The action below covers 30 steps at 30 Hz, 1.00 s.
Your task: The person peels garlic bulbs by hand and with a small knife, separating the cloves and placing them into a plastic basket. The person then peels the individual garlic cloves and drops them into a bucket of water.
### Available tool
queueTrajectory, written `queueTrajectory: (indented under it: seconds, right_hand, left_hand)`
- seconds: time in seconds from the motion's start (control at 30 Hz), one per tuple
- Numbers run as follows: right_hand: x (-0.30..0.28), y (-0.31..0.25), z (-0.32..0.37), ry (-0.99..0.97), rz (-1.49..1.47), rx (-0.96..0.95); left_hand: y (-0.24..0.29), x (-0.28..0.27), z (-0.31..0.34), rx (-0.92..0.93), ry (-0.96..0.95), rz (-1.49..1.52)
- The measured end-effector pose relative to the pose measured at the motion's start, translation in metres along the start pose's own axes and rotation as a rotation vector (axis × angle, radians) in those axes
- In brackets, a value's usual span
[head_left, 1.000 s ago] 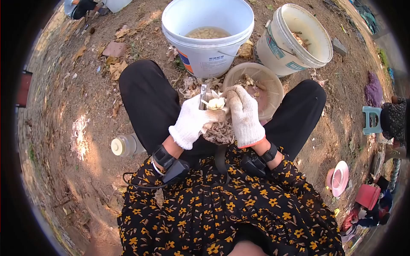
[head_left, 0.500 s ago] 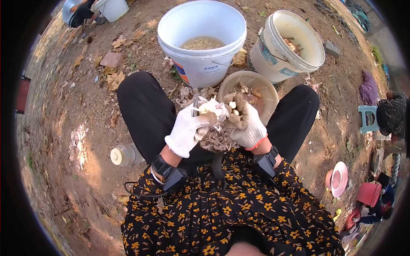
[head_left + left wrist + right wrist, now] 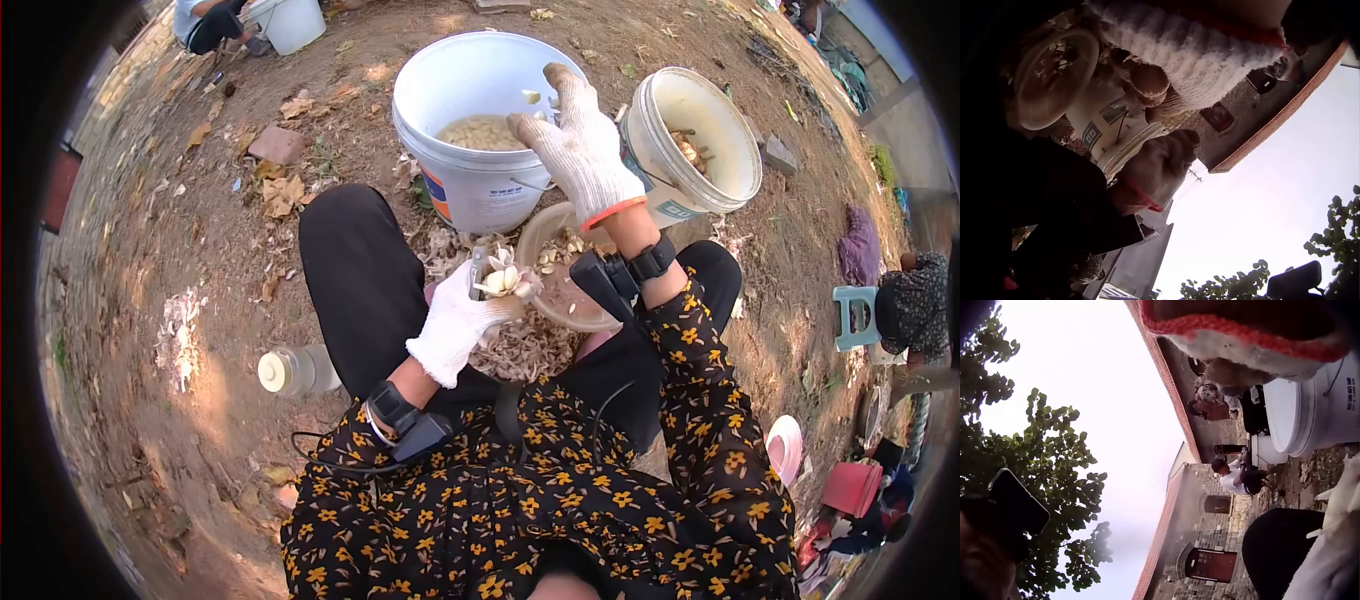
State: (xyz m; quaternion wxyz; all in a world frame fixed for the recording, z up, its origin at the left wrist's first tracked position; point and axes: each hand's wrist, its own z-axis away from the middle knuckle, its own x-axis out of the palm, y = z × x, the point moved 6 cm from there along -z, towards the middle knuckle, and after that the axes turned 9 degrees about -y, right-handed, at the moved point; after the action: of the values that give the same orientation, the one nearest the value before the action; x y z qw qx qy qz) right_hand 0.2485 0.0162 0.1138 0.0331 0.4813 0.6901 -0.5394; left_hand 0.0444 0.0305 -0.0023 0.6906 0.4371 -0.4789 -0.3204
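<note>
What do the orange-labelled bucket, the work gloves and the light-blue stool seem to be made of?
Bucket: probably moulded plastic, smooth with a slight sheen; the thick ridged rim suggests it. Gloves: knitted yarn, perhaps cotton, matte; ribbing shows in the left wrist view. Stool: likely plastic, given its even colour and cut-out side, though distant.

On my left hand (image 3: 455, 325) and right hand (image 3: 588, 158) I wear white ribbed-knit gloves (image 3: 446, 337), stained brown along the fingers (image 3: 574, 95). A bright orange-red edge (image 3: 614, 211) trims the right glove. My loose black blouse (image 3: 560, 500) is scattered with yellow-orange flowers and small tan marks, and its long sleeves (image 3: 715, 430) look slightly sheer. Above each glove I have a black strap (image 3: 653, 258) with a dark, angular box (image 3: 424, 438). A thin black cable (image 3: 345, 464) loops out beside my left sleeve. My trousers (image 3: 350, 250) are plain black.
</note>
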Motion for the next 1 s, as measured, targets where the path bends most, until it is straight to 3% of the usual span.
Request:
queueTrajectory:
  seconds: [0.17, 0.23, 0.33, 0.37, 0.43, 0.53, 0.67, 0.8, 1.0]
  right_hand:
    - [0.01, -0.016, 0.028, -0.208, -0.2, 0.154]
    - [0.017, -0.028, 0.062, -0.456, -0.566, 0.401]
    - [0.034, -0.043, 0.097, -0.636, -0.404, 0.366]
    - [0.036, -0.039, 0.107, -0.535, -0.212, 0.257]
    - [0.041, -0.045, 0.114, -0.492, -0.136, 0.221]
    - [0.049, -0.046, 0.123, -0.351, -0.134, 0.187]
    - [0.052, -0.04, 0.131, -0.37, -0.391, 0.32]
    - [0.056, -0.039, 0.134, -0.311, -0.244, 0.247]
    - [0.061, -0.04, 0.144, -0.292, -0.183, 0.223]
  left_hand:
    - [0.007, -0.011, 0.006, 0.032, 0.076, 0.016]
    - [0.01, -0.014, 0.006, 0.052, 0.095, -0.099]
    - [0.009, -0.016, 0.01, -0.07, 0.117, -0.091]
    - [0.006, -0.016, 0.008, -0.039, 0.115, -0.143]
    - [0.003, -0.017, 0.006, 0.03, 0.12, -0.249]
    - [0.002, -0.014, 0.012, -0.015, 0.119, -0.042]
    - [0.003, -0.016, 0.02, -0.141, 0.082, -0.088]
    - [-0.004, -0.014, 0.02, -0.09, 0.124, 0.145]
    - [-0.011, -0.013, 0.024, -0.141, 0.059, 0.244]
